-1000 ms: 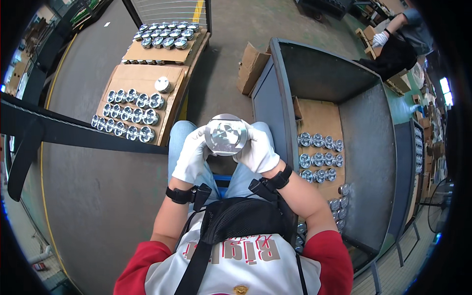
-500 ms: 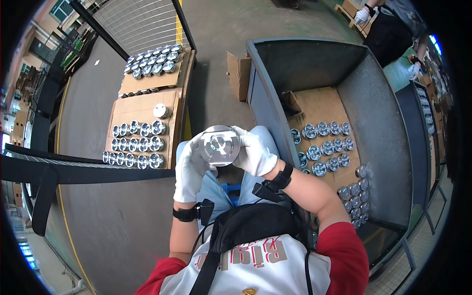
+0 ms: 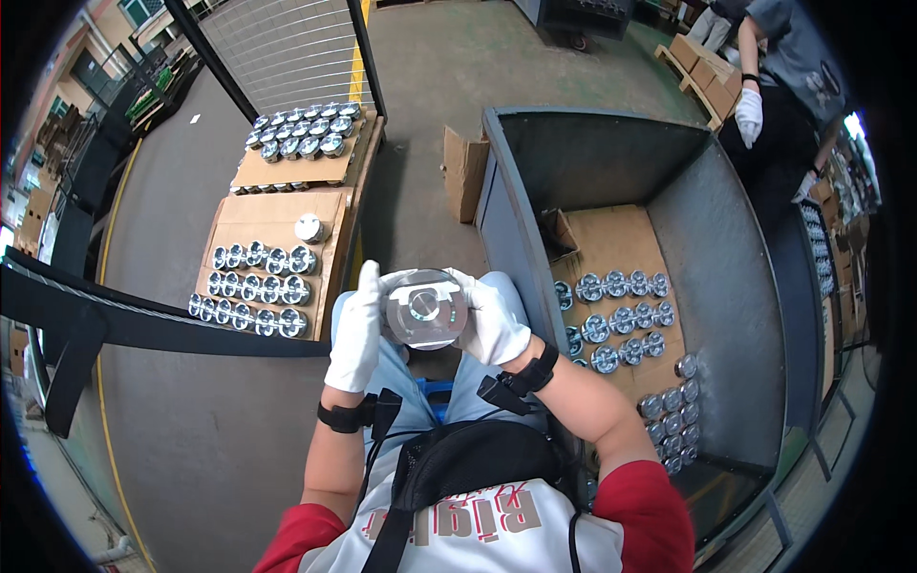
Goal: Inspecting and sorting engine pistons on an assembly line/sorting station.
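Above my lap I hold a shiny round metal piston [image 3: 426, 307], its flat machined face turned up. My right hand [image 3: 492, 322], in a white glove, grips its right side, the fingers partly hidden behind it. At its left edge is my gloved left hand [image 3: 357, 329], one digit pointing up and away from the rim; the others are partly hidden by the piston. To my left, rows of pistons [image 3: 251, 288] stand on a cardboard sheet [image 3: 277, 214], a single piston [image 3: 309, 227] apart from them. More pistons [image 3: 621, 321] stand in the grey metal bin [image 3: 521, 181] at my right.
Behind the left cardboard, another layer of pistons [image 3: 306, 130] stands by a wire mesh panel [image 3: 277, 48]. A dark frame bar [image 3: 191, 336] crosses at left. A cardboard flap [image 3: 463, 174] hangs beside the bin. A person with a white-gloved hand [image 3: 749, 116] stands at the far right.
The piston has tilted slightly and moved a little down in view. A digit of my left hand has straightened away from its rim. My view has shifted, and the other person's arm has lowered.
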`<state>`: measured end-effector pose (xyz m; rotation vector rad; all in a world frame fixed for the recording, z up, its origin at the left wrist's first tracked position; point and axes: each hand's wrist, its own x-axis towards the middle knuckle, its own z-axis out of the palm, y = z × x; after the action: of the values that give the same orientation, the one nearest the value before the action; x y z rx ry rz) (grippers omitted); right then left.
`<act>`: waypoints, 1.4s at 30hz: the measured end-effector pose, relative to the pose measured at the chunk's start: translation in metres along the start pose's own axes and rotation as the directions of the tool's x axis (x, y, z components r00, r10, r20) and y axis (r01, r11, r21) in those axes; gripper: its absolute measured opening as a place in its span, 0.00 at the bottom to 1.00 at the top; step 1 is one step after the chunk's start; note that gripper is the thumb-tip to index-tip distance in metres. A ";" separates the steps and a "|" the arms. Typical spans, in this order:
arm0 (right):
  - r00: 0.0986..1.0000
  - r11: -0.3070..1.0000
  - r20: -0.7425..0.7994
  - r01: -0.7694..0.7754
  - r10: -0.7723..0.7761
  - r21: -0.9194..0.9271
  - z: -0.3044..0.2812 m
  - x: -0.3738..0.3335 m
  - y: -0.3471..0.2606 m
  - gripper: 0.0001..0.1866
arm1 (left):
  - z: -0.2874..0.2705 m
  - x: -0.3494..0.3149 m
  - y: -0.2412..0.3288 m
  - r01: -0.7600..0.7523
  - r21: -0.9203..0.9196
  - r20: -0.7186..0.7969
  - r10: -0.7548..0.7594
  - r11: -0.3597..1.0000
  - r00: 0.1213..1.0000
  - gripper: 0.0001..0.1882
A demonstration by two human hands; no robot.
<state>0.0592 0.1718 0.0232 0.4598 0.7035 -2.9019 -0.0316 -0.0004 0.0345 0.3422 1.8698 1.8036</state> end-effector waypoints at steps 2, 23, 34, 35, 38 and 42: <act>0.997 0.994 0.078 -0.038 0.030 0.102 -0.019 0.005 -0.004 0.19 | -0.001 -0.001 0.014 0.257 -0.137 0.125 -0.240 0.957 0.963 0.34; 0.934 0.728 0.273 0.351 -0.230 -0.589 -0.005 -0.004 0.001 0.24 | 0.010 -0.019 -0.018 0.738 -0.629 0.734 -0.123 0.244 0.667 0.37; 0.758 0.343 0.504 0.643 -0.414 -0.685 0.006 -0.001 -0.008 0.23 | 0.023 -0.026 -0.017 0.572 -0.818 0.568 -0.073 0.061 0.820 0.35; 0.716 0.212 0.572 0.680 -0.401 -0.702 0.005 0.002 -0.008 0.31 | 0.023 -0.027 -0.019 0.531 -0.844 0.525 -0.084 0.079 0.847 0.34; 0.617 -0.124 0.719 0.725 -0.321 -0.677 0.022 0.000 -0.008 0.37 | 0.024 -0.031 -0.018 0.438 -0.894 0.432 -0.080 0.094 0.898 0.33; 0.601 -0.192 0.721 0.707 -0.346 -0.681 0.013 0.005 0.002 0.38 | 0.025 -0.030 -0.016 0.372 -0.920 0.360 -0.111 0.125 0.926 0.32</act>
<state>0.0509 0.1635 0.0317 -0.6617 3.0552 -1.8344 0.0092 0.0036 0.0250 -0.2858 0.1983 2.1789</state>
